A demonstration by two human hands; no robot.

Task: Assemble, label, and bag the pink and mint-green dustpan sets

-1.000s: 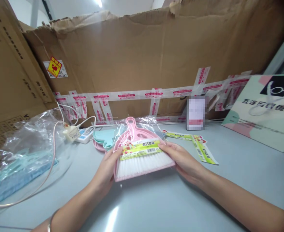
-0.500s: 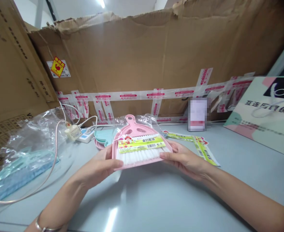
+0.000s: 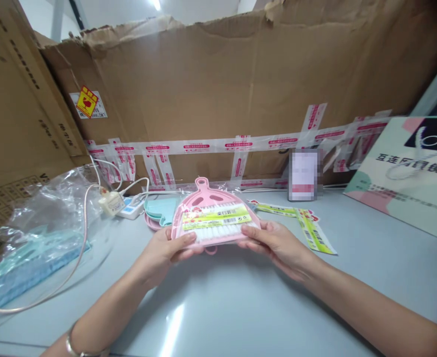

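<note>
Both my hands hold a pink dustpan and brush set (image 3: 209, 197) in a clear plastic bag, just above the table. White bristles lie across the pan, behind a green and yellow card label (image 3: 218, 216) with Chinese print. My left hand (image 3: 173, 245) grips the lower left corner, thumb on top. On the lower right corner my right hand (image 3: 268, 242) is closed, its thumb pressing on the front. A small pink loop shows below the pan's front edge. The fingers under the set are partly hidden.
Behind stands a large cardboard box (image 3: 188, 89). At left lie a plastic-wrapped turquoise set (image 3: 35, 263) and a cable across it. A power strip (image 3: 132, 207) and turquoise dustpan (image 3: 161, 209) sit behind my left hand. Loose labels (image 3: 317, 233), a phone (image 3: 303, 176) and a paper bag (image 3: 400, 183) are at right.
The set has tilted back, so its front edge sits higher and the pink loop now shows beneath. My left hand has shifted slightly inward along the edge; both hands keep their grip.
</note>
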